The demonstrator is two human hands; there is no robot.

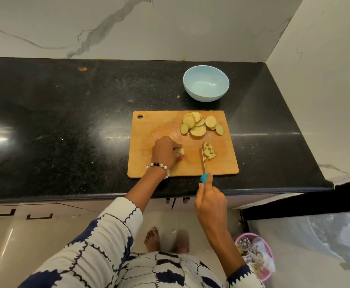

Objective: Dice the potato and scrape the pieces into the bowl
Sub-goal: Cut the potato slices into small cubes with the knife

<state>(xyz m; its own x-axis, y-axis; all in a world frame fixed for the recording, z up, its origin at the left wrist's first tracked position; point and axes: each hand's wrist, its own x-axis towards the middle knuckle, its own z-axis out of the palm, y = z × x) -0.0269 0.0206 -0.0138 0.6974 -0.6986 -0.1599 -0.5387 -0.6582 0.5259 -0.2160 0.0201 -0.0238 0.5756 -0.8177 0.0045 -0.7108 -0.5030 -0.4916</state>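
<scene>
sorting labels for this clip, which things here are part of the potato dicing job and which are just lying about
In the job: left hand holding a potato piece; right hand holding the knife; diced pile; potato slices; cutting board; empty blue bowl.

Lying about: pink bin on the floor; small scrap on the counter.

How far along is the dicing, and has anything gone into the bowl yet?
Partly done. A small pile of diced pieces lies on the cutting board beside the knife. In hand: the left hand pinches a stack of slices, and the right hand grips the knife. Left: the fanned potato slices are uncut, and the blue bowl is empty, so nothing is scraped in.
</scene>
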